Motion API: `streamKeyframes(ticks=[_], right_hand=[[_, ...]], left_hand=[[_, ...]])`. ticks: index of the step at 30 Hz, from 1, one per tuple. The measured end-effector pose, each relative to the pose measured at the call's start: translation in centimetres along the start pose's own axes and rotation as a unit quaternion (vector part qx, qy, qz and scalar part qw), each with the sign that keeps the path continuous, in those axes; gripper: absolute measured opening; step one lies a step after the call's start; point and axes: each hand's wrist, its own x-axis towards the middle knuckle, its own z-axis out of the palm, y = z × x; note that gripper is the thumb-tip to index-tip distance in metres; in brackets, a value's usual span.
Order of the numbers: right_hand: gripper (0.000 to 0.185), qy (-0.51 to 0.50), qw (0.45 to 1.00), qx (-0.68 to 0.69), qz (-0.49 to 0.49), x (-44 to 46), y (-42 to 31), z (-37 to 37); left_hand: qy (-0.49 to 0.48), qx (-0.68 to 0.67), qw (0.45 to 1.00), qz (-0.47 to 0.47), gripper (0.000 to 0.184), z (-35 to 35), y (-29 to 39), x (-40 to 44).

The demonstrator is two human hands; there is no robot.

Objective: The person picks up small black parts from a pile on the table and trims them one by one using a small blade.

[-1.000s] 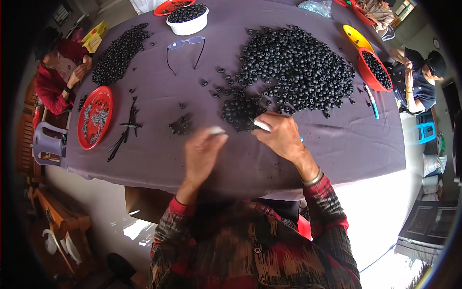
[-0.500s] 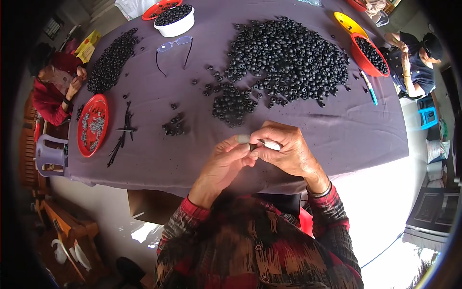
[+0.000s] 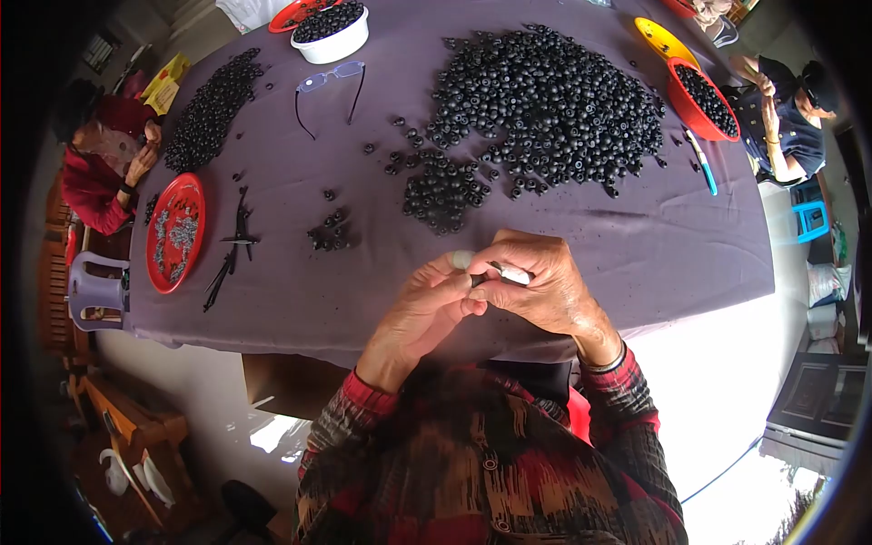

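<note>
Over the table's near edge, my left hand (image 3: 420, 307) pinches a small black rubber-like part (image 3: 478, 280) between thumb and forefinger. A pale cover sits on one of its fingertips. My right hand (image 3: 548, 283) meets it from the other side, fingers curled round a small white-handled tool (image 3: 514, 273); its working end is mostly hidden at the black part. Beyond my hands lie a small cluster of black ring-shaped parts (image 3: 443, 195) and a large pile of the same parts (image 3: 549, 104). Several more (image 3: 331, 232) are scattered to the left.
A red tray (image 3: 176, 274) with small grey bits and black cutting tools (image 3: 238, 240) lie left. Glasses (image 3: 331, 77), a white bowl (image 3: 331, 51), a red bowl (image 3: 683, 107) and a blue-and-white pen (image 3: 703, 168) stand farther off. One person (image 3: 104, 173) works at left, another (image 3: 781, 127) at right.
Both hands stay together in nearly the same grip, with only slight finger movement. The view has shifted slightly. The piles look the same.
</note>
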Motion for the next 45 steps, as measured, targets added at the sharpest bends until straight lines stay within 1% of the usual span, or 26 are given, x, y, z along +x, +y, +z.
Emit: streamKeyframes(ticks=[2,5,8,11,14,17,18,19,21,24,27,28,31,34,40,45], right_hand=[[0.017,0.001,0.999,0.037,0.039,0.0,0.6,0.3],[0.014,0.019,0.986,0.143,0.082,0.0,0.4,0.8],[0.013,0.021,0.98,0.172,0.093,0.3,0.8,0.8],[0.011,0.021,0.989,0.13,0.071,0.8,1.1,0.6],[0.013,0.048,0.998,0.012,0.029,1.3,0.5,-0.2],[0.023,0.118,0.979,-0.165,-0.016,1.2,0.6,-1.0],[0.033,0.087,0.984,-0.156,0.024,0.8,-0.1,-1.3],[0.038,0.082,0.988,-0.132,0.019,0.3,-0.1,-1.1],[0.033,0.062,0.994,-0.092,0.019,-0.6,-0.1,-1.0],[0.026,0.081,0.991,-0.098,-0.033,-1.6,0.8,0.0],[0.02,0.061,0.99,-0.116,-0.047,-1.8,0.9,0.5],[0.021,0.08,0.986,-0.13,-0.062,-1.8,0.9,0.6],[0.022,0.084,0.98,-0.175,-0.047,-1.9,0.7,0.7],[0.024,0.085,0.979,-0.179,-0.049,-1.7,0.8,0.7],[0.024,0.096,0.985,-0.136,-0.053,-1.6,1.7,0.9],[0.024,0.09,0.985,-0.14,-0.043,-1.7,1.7,0.8]], left_hand=[[-0.007,0.002,1.0,0.003,0.014,-0.5,0.0,0.0],[-0.005,0.004,1.0,-0.006,0.014,-1.0,0.1,0.2],[0.005,-0.003,1.0,-0.007,0.014,-1.1,0.3,0.4],[-0.003,-0.013,1.0,-0.009,0.014,-1.0,0.5,0.7],[-0.012,-0.018,1.0,-0.004,0.013,-1.1,0.4,0.9],[-0.012,-0.018,1.0,0.011,0.011,-1.0,0.6,1.0],[-0.011,-0.017,1.0,0.016,0.011,-1.0,0.7,1.0],[-0.015,-0.015,0.999,0.024,0.011,-1.0,0.7,1.1],[-0.023,-0.012,0.999,0.038,0.011,-1.1,0.8,1.3],[-0.058,-0.027,0.996,0.056,0.014,-1.5,0.8,1.7],[-0.015,-0.008,0.997,0.073,0.015,-1.1,0.5,1.6],[-0.014,-0.01,0.997,0.075,0.015,-1.0,0.5,1.7],[-0.012,-0.014,0.997,0.079,0.015,-1.0,0.4,1.8],[-0.014,-0.012,0.996,0.082,0.015,-1.2,0.3,1.9],[-0.015,-0.015,0.997,0.077,0.015,-1.4,0.2,1.9],[-0.012,-0.022,0.997,0.074,0.016,-1.5,0.1,2.0]])
